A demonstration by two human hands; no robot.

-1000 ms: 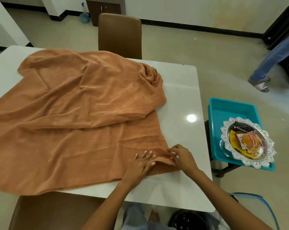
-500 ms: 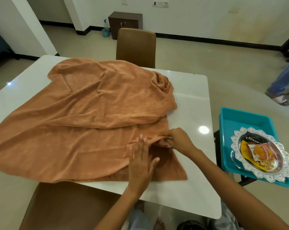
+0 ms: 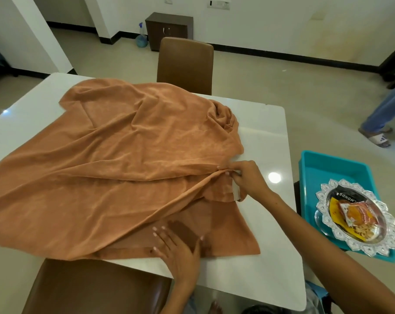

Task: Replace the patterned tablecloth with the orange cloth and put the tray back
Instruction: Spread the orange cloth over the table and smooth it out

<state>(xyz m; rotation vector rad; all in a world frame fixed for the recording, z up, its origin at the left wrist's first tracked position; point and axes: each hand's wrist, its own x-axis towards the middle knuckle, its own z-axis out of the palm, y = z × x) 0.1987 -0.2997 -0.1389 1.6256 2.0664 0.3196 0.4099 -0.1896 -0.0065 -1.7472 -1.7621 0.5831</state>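
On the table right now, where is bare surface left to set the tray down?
The table is bare along its right side, between the orange cloth and the edge facing the teal bin, and at the far left corner. The near right corner is crossed by the right hand and arm. The left hand presses the cloth's near edge.

Home dining room: table [image 3: 266,137], chairs [image 3: 185,64].

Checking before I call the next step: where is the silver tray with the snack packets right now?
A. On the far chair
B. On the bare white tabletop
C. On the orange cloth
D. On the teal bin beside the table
D: the silver tray sits on the teal bin right of the table, off the orange cloth.
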